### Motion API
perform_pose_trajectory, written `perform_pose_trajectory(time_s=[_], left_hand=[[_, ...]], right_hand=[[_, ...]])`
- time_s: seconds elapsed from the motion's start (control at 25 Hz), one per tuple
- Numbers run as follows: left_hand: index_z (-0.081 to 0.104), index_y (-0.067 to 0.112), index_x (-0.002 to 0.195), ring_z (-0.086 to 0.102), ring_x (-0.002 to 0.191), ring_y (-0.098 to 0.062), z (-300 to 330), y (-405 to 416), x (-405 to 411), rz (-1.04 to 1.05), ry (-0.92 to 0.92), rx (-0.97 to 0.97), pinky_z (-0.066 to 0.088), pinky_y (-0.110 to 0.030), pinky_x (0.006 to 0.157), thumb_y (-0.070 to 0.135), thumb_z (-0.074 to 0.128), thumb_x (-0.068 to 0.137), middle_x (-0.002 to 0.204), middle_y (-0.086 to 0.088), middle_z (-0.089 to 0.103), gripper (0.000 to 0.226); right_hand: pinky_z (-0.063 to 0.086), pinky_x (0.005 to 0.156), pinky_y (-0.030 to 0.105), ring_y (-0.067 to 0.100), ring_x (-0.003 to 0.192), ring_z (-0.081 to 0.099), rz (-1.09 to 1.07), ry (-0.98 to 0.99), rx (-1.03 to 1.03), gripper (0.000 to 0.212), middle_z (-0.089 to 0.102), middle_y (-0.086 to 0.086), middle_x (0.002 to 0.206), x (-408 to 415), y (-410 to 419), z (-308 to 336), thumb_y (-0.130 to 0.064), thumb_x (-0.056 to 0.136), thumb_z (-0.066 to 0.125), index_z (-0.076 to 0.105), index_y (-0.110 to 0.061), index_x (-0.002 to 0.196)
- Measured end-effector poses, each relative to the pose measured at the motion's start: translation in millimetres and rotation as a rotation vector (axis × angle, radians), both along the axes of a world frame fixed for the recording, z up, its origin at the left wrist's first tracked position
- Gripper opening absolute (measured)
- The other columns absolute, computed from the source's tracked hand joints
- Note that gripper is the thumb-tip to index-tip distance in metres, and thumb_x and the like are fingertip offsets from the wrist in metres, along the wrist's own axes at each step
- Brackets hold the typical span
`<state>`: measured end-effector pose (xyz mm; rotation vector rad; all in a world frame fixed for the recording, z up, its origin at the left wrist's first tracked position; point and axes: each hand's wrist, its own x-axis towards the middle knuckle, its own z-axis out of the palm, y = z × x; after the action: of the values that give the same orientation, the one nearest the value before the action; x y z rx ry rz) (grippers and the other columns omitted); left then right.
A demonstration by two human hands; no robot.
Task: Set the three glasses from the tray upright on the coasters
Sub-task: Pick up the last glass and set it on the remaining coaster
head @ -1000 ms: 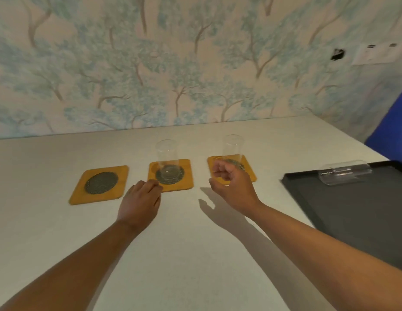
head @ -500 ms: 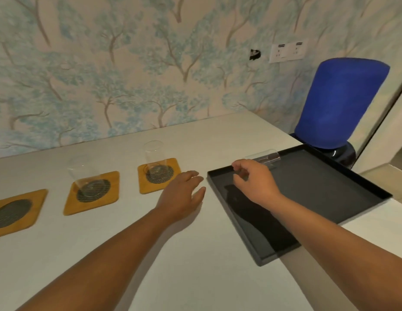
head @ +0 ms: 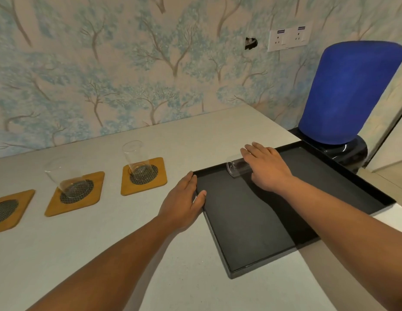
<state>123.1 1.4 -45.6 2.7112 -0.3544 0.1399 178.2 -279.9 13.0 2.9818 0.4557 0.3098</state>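
Three wooden coasters lie in a row on the white table. A clear glass (head: 60, 176) stands upright on the middle coaster (head: 94, 194), and another glass (head: 136, 158) stands on the right coaster (head: 159, 182). The left coaster (head: 7, 209) is bare. A third glass (head: 235, 168) lies on its side at the far left corner of the black tray (head: 251, 232). My right hand (head: 267, 169) lies over this glass with its fingers curled around it. My left hand (head: 182, 205) rests flat on the tray's left rim, holding nothing.
A blue chair back (head: 348, 93) stands behind the tray at the table's right end. Wall sockets (head: 290, 39) sit on the tree-patterned wall. The tray overhangs the table's right edge slightly.
My view has swung right from the coasters to the tray. My right hand left the right coaster's glass and came down on the lying glass. My left hand moved onto the tray's rim.
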Motion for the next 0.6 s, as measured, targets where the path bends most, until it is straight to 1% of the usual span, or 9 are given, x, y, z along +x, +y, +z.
perform_pose_trajectory(time_s=[0.08,0.16,0.28,0.4,0.52,0.6], left_hand=[[0.021,0.022,0.16,0.013,0.154,-0.015,-1.6,-0.3,0.5,0.012,-0.014,0.019,0.02,-0.036,0.122,0.069,0.013,0.095,0.169,0.004,0.013,0.081],[0.022,0.023,0.16,0.013,0.154,-0.014,-2.3,-0.4,2.0,0.022,-0.013,0.02,0.02,-0.037,0.122,0.069,0.015,0.095,0.169,0.005,0.013,0.08],[0.023,0.024,0.16,0.013,0.154,-0.014,-2.4,0.6,4.4,0.022,-0.007,0.023,0.019,-0.036,0.122,0.07,0.016,0.095,0.169,0.005,0.013,0.08],[0.023,0.023,0.16,0.012,0.154,-0.014,-3.2,0.1,4.9,0.025,-0.006,0.028,0.017,-0.035,0.122,0.07,0.015,0.095,0.169,0.005,0.013,0.08],[0.021,0.024,0.16,0.01,0.154,-0.016,-2.4,-2.3,3.4,0.035,0.007,0.028,0.017,-0.038,0.123,0.069,0.014,0.094,0.169,0.005,0.011,0.08],[0.02,0.024,0.16,0.01,0.154,-0.017,-1.9,-2.8,2.4,0.033,0.027,0.003,0.017,-0.04,0.123,0.067,0.018,0.096,0.169,0.005,0.01,0.078]], right_hand=[[0.016,0.121,0.044,0.027,0.155,0.016,0.041,0.007,-0.048,0.078,0.025,0.008,0.168,6.8,1.1,-1.0,-0.006,0.087,0.054,0.024,-0.015,0.159],[0.021,0.119,0.045,0.028,0.153,0.023,0.081,-0.004,-0.109,0.077,0.031,0.008,0.165,13.4,1.9,-0.8,-0.006,0.087,0.055,0.026,-0.014,0.158],[0.032,0.112,0.045,0.029,0.143,0.039,0.12,-0.013,-0.16,0.074,0.046,0.007,0.154,22.4,1.2,2.7,-0.006,0.084,0.059,0.033,-0.016,0.152],[0.037,0.105,0.044,0.027,0.13,0.051,0.142,-0.009,-0.164,0.068,0.056,0.005,0.141,29.0,1.3,2.9,-0.006,0.081,0.06,0.04,-0.018,0.145],[0.038,0.102,0.042,0.026,0.121,0.057,0.153,-0.027,-0.159,0.067,0.061,0.002,0.134,30.6,-0.3,3.2,-0.006,0.079,0.062,0.043,-0.021,0.141],[0.037,0.104,0.042,0.025,0.122,0.057,0.153,-0.045,-0.127,0.069,0.06,0.0,0.136,28.1,-1.6,2.2,-0.008,0.078,0.063,0.044,-0.023,0.142]])
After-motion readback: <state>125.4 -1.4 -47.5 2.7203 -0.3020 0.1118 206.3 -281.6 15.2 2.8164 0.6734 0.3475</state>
